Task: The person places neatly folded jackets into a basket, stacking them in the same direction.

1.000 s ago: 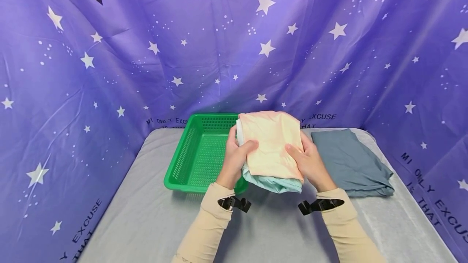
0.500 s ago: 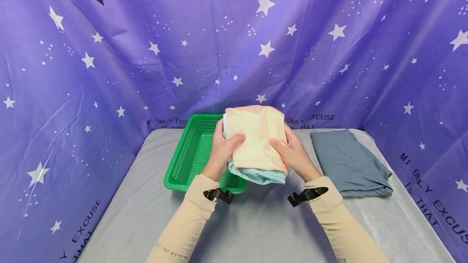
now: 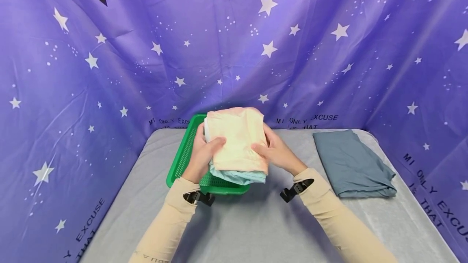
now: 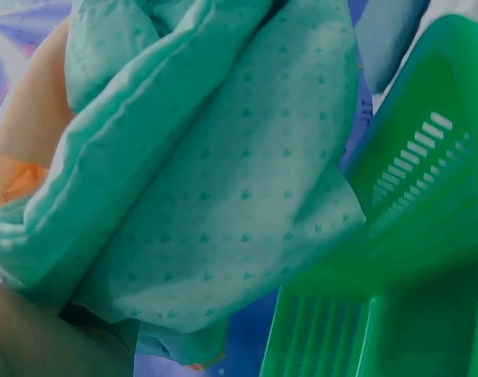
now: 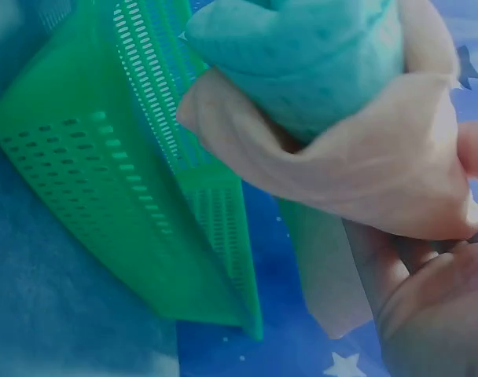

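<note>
Both hands hold a folded bundle of cloth between them, up over the green basket (image 3: 177, 155) in the head view. Its upper layer is a peach-coloured cloth (image 3: 237, 139), and a mint green cloth (image 3: 239, 177) with small printed marks shows below it. My left hand (image 3: 201, 151) grips the left side, thumb on top. On the right side my right hand (image 3: 279, 149) does the same, fingers tucked underneath. From the left wrist view the mint cloth (image 4: 215, 181) hangs beside the basket wall (image 4: 428, 173). In the right wrist view the peach cloth (image 5: 365, 165) wraps round the mint one.
A folded grey-blue cloth (image 3: 352, 163) lies on the right of the table (image 3: 285, 230), which has a grey cover. Behind and to both sides hangs a purple curtain (image 3: 219, 44) with white stars. The basket has slotted walls and stands at the back left.
Both hands have carried the cloth bundle leftward, from beside the basket's right edge to over the basket. The basket and the grey-blue cloth have stayed in place.
</note>
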`<state>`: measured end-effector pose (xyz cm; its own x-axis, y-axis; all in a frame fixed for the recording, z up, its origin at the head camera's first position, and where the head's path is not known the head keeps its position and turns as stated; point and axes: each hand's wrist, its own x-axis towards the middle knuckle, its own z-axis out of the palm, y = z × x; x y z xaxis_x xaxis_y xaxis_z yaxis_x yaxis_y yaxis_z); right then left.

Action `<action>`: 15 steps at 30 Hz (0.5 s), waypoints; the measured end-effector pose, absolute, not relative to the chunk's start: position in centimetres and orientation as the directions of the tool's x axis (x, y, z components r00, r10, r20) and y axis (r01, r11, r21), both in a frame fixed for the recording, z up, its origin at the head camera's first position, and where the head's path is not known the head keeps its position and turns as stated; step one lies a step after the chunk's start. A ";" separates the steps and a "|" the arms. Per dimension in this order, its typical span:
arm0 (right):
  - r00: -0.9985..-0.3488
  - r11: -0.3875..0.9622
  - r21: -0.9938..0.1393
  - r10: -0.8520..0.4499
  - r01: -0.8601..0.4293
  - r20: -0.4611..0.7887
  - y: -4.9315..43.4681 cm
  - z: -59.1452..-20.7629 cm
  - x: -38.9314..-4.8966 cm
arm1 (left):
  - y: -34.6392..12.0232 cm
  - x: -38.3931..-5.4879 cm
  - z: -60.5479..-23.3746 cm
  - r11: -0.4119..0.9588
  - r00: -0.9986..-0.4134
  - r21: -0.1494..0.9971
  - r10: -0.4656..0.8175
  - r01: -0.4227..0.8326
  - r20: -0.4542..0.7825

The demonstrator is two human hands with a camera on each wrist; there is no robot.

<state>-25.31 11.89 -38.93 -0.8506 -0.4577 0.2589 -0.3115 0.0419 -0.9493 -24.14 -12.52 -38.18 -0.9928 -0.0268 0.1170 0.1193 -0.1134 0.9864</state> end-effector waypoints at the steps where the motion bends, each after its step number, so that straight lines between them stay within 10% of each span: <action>1: -0.845 0.031 -0.953 -0.473 -0.300 0.251 11.7 -38.9 -25.4 | -12.8 -24.2 -38.1 -0.108 -0.993 0.987 -0.023 0.116 0.114; 15: -0.866 0.006 -0.991 -0.488 -0.131 0.111 8.7 -40.5 -27.4 | -16.2 -27.1 -38.7 -0.067 -0.997 0.995 0.015 -0.076 -0.075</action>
